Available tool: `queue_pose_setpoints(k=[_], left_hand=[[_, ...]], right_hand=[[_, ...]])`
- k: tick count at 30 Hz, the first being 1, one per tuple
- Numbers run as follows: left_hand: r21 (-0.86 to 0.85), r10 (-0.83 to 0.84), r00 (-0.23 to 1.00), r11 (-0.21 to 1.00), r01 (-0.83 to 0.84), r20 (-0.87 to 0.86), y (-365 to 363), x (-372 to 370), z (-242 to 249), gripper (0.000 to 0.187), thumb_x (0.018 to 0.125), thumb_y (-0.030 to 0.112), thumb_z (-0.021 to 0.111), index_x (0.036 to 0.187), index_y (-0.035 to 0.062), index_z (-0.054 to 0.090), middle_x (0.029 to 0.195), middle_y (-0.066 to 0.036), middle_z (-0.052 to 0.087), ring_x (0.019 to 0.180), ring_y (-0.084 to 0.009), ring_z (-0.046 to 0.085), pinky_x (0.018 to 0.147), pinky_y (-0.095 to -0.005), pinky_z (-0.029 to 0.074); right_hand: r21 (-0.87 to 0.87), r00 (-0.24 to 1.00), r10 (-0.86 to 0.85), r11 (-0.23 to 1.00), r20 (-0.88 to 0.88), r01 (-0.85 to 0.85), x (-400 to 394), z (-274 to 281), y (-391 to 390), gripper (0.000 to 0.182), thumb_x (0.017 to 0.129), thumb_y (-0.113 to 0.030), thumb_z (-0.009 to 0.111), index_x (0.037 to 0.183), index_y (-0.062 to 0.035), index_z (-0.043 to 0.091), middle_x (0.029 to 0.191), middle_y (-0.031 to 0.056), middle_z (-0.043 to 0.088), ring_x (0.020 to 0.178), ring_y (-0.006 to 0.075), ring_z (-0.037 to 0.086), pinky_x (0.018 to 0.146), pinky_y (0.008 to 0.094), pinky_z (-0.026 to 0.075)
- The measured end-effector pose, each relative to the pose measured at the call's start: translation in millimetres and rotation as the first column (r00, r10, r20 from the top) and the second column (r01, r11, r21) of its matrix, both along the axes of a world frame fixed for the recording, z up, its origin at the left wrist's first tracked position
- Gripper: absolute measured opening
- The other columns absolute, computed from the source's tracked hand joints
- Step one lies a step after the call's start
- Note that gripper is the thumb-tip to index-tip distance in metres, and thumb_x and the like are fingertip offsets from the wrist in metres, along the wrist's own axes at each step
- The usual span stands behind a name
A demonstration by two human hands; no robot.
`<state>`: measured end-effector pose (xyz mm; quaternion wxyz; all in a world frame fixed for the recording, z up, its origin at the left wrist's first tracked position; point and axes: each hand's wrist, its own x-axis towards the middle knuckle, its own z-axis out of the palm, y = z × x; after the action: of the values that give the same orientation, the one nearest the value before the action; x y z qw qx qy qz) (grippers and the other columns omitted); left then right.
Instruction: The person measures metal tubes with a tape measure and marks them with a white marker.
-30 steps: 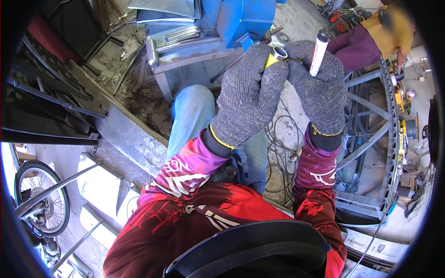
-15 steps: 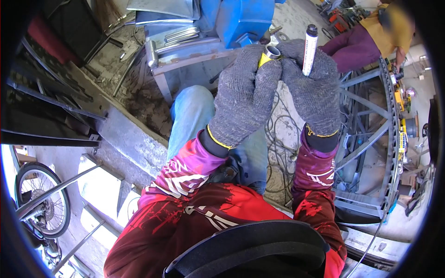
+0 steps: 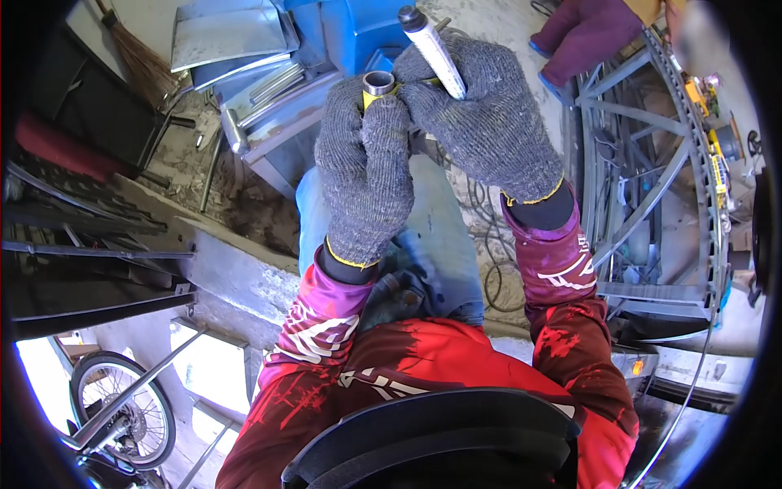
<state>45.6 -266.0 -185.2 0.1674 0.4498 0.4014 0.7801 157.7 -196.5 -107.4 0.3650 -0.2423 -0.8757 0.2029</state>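
Note:
Both of my hands wear grey knitted gloves and meet above the knees. My left hand (image 3: 365,163) is closed around a metal tube (image 3: 380,80), its open round end facing up between thumb and fingers. A yellow strip (image 3: 371,99) shows just below the tube's rim. My right hand (image 3: 481,114) grips a white marker (image 3: 436,54) with a black end, which leans up and to the left out of the glove. The right fingertips are right beside the tube, and the lower end of the marker is hidden in the glove.
Ahead stands a metal bench (image 3: 281,134) with sheet metal (image 3: 232,37), tubes and a hammer (image 3: 233,129). A blue machine housing (image 3: 366,33) is behind it. Cables (image 3: 493,244) lie on the floor. Right is a metal frame (image 3: 643,163), with a person (image 3: 582,37) beyond; lower left, a wheel (image 3: 122,407).
Both hands have shifted left in view, along with the tube and marker. The marker has gone from nearly upright to leaning left. The camera view has turned somewhat.

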Motion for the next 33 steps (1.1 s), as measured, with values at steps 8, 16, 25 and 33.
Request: queue_pose_setpoints(k=[8, 16, 25, 33], left_hand=[[0.036, -0.119, 0.988, 0.993, 0.116, 0.095, -1, 5, 1, 0.015, 0.102, 0.014, 0.055, 0.11, 0.0008, 0.056, 0.08, -0.004, 0.059, 0.059, -0.0058, 0.05, 0.052, -0.0241, 0.04], [-0.073, -0.057, 0.996, 0.995, 0.063, 0.074, 2, 10, -1, 0.012, 0.098, 0.01, 0.059, 0.106, 0.0009, 0.058, 0.085, -0.01, 0.06, 0.071, -0.0165, 0.056, 0.064, -0.0325, 0.047], [-0.036, -0.021, 1.0, 0.999, 0.021, 0.012, 0, 10, 8, 0.015, 0.097, 0.01, 0.058, 0.107, -0.0002, 0.059, 0.084, -0.013, 0.063, 0.072, -0.0207, 0.064, 0.064, -0.0345, 0.05], [-0.083, -0.01, 1.0, 0.997, 0.011, 0.009, -1, 12, 9, 0.019, 0.095, 0.011, 0.063, 0.109, 0.0, 0.06, 0.085, -0.014, 0.064, 0.068, -0.0217, 0.064, 0.062, -0.0342, 0.05]], right_hand=[[-0.003, 0.997, 0.001, 1.0, -0.073, -0.002, 9, -5, 4, 0.024, 0.086, -0.018, 0.071, 0.106, -0.0044, 0.069, 0.079, 0.0144, 0.066, 0.071, 0.0304, 0.065, 0.066, 0.0424, 0.052], [-0.129, 0.985, 0.012, 0.991, -0.17, -0.034, 17, -4, 11, 0.02, 0.084, -0.016, 0.073, 0.098, -0.0026, 0.07, 0.072, 0.0117, 0.061, 0.061, 0.0234, 0.059, 0.058, 0.0379, 0.046], [-0.037, 0.995, 0.018, 0.999, -0.101, -0.022, 17, 5, 4, 0.017, 0.084, -0.01, 0.071, 0.098, 0.001, 0.07, 0.081, 0.0128, 0.065, 0.071, 0.02, 0.064, 0.065, 0.0343, 0.051], [-0.139, 0.994, 0.006, 0.99, -0.114, -0.022, 18, 4, 4, 0.017, 0.085, -0.003, 0.071, 0.101, 0.0026, 0.07, 0.09, 0.0101, 0.07, 0.08, 0.0153, 0.067, 0.071, 0.0309, 0.054]])
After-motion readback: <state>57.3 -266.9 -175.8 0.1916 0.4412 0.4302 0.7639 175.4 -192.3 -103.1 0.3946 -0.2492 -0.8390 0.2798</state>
